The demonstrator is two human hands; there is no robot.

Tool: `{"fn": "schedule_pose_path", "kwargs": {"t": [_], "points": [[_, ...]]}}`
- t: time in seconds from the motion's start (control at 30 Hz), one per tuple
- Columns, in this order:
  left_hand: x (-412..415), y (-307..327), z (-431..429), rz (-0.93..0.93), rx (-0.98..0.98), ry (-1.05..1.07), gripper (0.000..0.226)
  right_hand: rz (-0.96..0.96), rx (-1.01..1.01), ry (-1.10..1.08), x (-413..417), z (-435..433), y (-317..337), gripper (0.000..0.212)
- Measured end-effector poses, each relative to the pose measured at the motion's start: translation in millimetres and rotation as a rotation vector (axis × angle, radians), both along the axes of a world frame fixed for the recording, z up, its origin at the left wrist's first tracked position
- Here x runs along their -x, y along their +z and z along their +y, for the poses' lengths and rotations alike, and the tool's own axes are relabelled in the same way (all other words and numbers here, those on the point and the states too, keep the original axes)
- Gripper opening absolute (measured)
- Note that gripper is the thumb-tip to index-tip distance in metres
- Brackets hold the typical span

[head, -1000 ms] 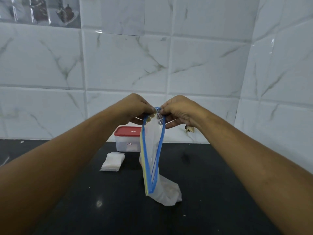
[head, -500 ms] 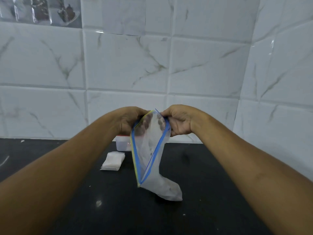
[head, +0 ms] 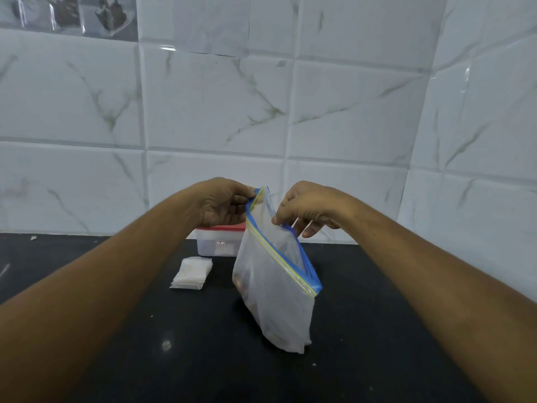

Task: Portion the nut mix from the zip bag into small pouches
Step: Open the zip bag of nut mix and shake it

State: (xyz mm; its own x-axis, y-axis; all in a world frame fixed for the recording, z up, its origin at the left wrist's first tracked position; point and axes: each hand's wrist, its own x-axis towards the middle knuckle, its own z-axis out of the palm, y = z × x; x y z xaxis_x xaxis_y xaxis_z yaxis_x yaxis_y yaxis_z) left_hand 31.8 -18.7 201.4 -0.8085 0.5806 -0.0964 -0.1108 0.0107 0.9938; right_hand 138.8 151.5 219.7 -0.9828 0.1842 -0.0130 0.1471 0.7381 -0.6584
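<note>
Centre frame, a left hand (head: 223, 206) and right hand (head: 305, 209) pinch the zip bag (head: 276, 286) mouth; pouches (head: 191, 271) at centre left look unfilled, portioning apparently not begun.

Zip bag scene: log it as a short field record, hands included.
zip bag: translucent, blue and yellow zip strip, held tilted over the counter
left hand: pinches the strip's upper end
right hand: pinches the strip's blue edge
pouches: small white stack on the counter, left of the bag
container: red lid, behind the bag
</note>
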Motion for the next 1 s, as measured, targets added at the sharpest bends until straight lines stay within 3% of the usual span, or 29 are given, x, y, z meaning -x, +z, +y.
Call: {"fn": "schedule_pose_path", "kwargs": {"t": [0.17, 0.3, 0.47, 0.57, 0.7, 0.83, 0.93, 1.0], "points": [[-10, 5, -3, 0.173, 0.105, 0.056, 0.014, 0.013, 0.159, -0.01, -2, 3, 2, 0.021], [-17, 11, -10, 0.412, 0.371, 0.108, 0.014, 0.087, 0.363, -0.071, 1, 7, 1, 0.007], [-22, 18, -12, 0.596, 0.541, 0.189, 0.018, 0.119, 0.595, -0.103, 2, 8, -3, 0.014], [-22, 22, -11, 0.485, 0.413, 0.173, 0.015, 0.111, 0.729, -0.082, 2, 4, -6, 0.009], [-18, 19, -9, 0.155, 0.146, 0.116, 0.005, 0.106, 0.808, -0.068, 4, -2, -7, 0.007], [-17, 9, -8, -0.055, -0.008, 0.067, 0.011, 0.069, 0.899, -0.029, 3, -4, -6, 0.01], [-17, 4, -7, -0.133, -0.101, 0.047, 0.014, 0.087, 0.982, -0.04, 5, 0, -7, 0.009], [-16, 2, -5, -0.081, -0.05, 0.041, 0.014, 0.134, 1.043, -0.062, 7, 3, -10, 0.014]]}}
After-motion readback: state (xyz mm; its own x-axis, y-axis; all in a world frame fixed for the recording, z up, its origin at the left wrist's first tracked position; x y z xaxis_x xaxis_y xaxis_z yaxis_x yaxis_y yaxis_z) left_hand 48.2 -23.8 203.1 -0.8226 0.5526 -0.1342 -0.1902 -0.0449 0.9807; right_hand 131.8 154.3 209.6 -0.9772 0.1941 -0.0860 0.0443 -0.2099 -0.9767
